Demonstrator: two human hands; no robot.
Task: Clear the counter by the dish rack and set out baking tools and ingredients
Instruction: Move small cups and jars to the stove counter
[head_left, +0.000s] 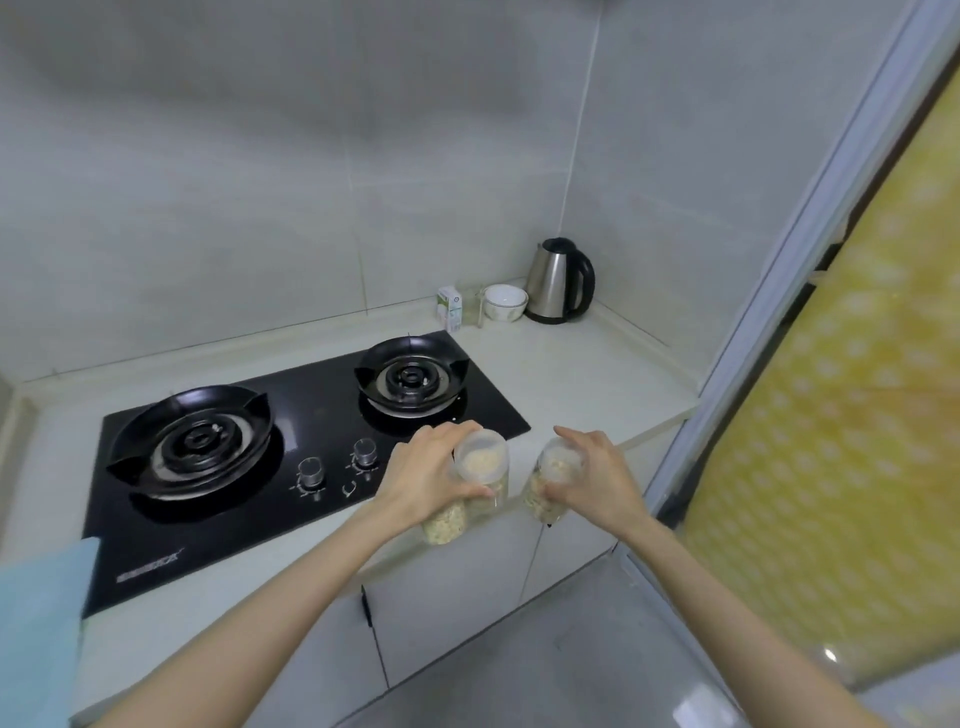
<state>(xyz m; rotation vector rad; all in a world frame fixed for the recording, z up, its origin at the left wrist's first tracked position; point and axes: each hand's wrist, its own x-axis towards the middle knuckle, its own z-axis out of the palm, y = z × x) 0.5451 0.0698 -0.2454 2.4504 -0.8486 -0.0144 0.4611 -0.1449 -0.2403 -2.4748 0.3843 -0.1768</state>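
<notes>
Setting-out is judged unfinished: one grain jar (480, 462) is clasped by the left grip (426, 478), a second jar (558, 465) by the right grip (597, 478), both above the worktop (571, 374) edge, not yet set down.

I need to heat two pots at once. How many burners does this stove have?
2. The left burner sits nearer the camera; the right burner sits farther back, toward the kettle. None seem hidden.
</notes>
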